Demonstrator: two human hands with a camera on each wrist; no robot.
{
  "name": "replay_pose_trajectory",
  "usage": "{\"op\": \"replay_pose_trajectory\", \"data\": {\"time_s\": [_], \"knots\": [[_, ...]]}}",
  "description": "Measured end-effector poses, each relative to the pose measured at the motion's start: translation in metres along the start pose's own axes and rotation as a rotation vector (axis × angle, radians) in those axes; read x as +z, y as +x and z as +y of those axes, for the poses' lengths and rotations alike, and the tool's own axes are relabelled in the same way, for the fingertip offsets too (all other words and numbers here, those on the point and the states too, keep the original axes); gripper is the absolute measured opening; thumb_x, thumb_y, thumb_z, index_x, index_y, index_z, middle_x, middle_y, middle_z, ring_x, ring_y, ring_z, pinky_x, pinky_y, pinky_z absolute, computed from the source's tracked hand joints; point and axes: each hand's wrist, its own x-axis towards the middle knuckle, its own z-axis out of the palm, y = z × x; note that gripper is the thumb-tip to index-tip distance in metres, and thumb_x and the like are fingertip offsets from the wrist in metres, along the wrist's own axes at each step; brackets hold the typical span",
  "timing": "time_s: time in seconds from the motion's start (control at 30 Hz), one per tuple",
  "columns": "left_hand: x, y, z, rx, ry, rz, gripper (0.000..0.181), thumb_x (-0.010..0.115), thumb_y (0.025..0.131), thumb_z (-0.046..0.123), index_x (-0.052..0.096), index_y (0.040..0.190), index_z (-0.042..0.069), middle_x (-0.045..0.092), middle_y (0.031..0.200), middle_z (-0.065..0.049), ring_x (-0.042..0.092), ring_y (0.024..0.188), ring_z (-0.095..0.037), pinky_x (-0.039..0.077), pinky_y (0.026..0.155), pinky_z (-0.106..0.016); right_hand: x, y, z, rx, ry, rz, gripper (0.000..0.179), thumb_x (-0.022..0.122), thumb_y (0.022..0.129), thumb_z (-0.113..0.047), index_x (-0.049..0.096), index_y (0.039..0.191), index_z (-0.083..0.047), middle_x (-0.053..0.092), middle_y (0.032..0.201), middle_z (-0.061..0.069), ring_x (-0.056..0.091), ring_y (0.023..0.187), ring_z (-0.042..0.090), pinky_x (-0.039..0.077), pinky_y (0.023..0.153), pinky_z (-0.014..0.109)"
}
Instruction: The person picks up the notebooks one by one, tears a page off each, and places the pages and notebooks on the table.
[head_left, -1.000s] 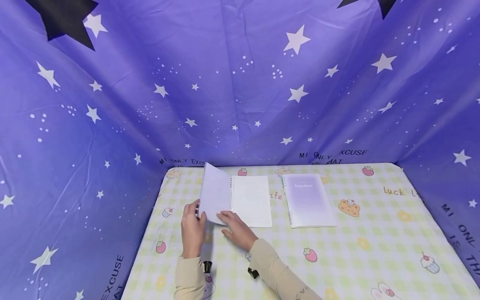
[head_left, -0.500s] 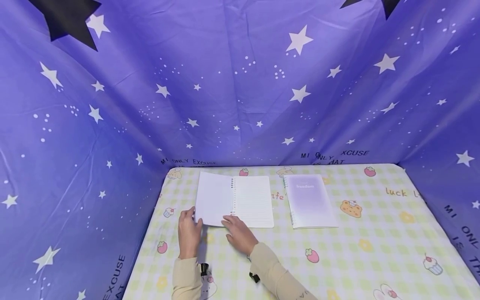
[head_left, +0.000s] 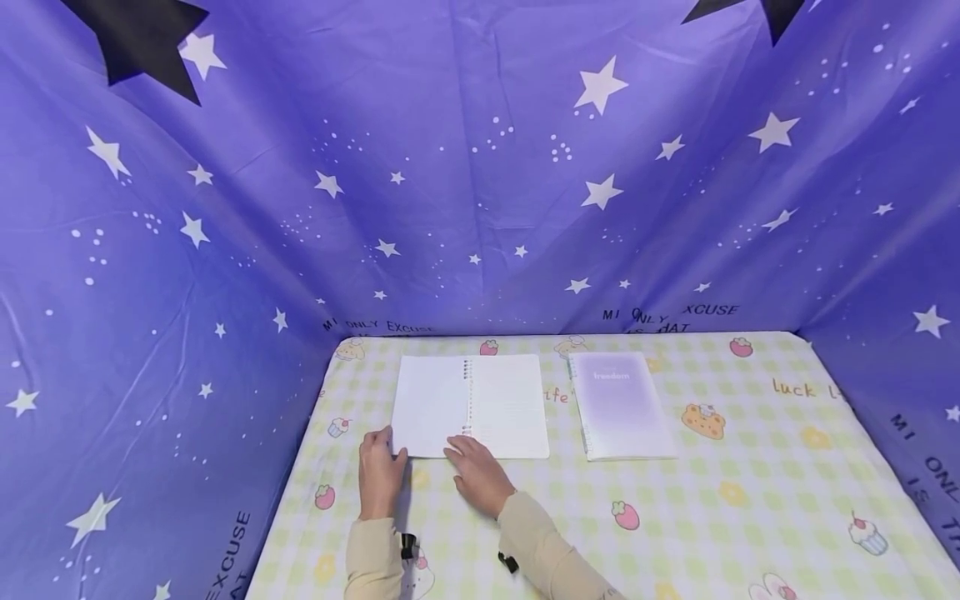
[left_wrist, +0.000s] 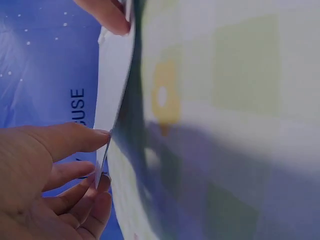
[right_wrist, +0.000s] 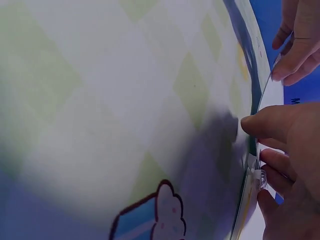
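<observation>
An open spiral notebook (head_left: 512, 407) lies on the table in the head view, its blank left side and faintly lined right page spread flat. My left hand (head_left: 380, 477) pinches the lower left corner; in the left wrist view the thumb and fingertips meet around the thin edge of the cover (left_wrist: 114, 75). My right hand (head_left: 483, 477) rests its fingertips on the notebook's lower edge beside the coil. From the right wrist view, those fingers touch the page near the clear coil (right_wrist: 261, 178), with the thumb at the edge.
Right of the open notebook lies a closed purple spiral notebook (head_left: 622, 417) marked "freedom". A green checked cloth (head_left: 570, 517) with printed cartoons covers the table. Purple starry curtains (head_left: 480, 208) enclose its back and sides.
The raised cover and left page have come down to the left and now lie flat. My left hand has moved slightly left and lower with the corner; the right hand stays by the coil.
</observation>
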Motion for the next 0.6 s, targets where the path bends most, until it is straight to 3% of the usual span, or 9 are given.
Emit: {"op": "replay_pose_trajectory", "data": {"time_s": [0.4, 0.6], "knots": [[0.013, -0.004, -0.007, 0.003, 0.002, -0.047, 0.043, 0.073, 0.083, 0.004, 0.064, 0.123, -0.008, 0.058, 0.121, -0.025, 0.054, 0.115, -0.044, 0.046, 0.101, -0.055, -0.001, -0.001, -0.001, -0.016, -0.012, -0.015, 0.045, 0.068, 0.089, -0.017, 0.062, 0.131, -0.004, 0.055, 0.143, 0.012, 0.047, 0.136, 0.028, 0.035, 0.117, 0.039], [0.019, -0.004, 0.000, 0.016, -0.008, -0.040, 0.038, 0.072, 0.086, 0.006, 0.065, 0.121, -0.004, 0.058, 0.121, -0.023, 0.055, 0.115, -0.041, 0.047, 0.101, -0.054, -0.005, 0.000, 0.004, 0.011, 0.107, -0.021, 0.044, 0.065, 0.093, -0.015, 0.059, 0.134, -0.003, 0.055, 0.142, 0.012, 0.046, 0.136, 0.028, 0.035, 0.117, 0.040]]}}
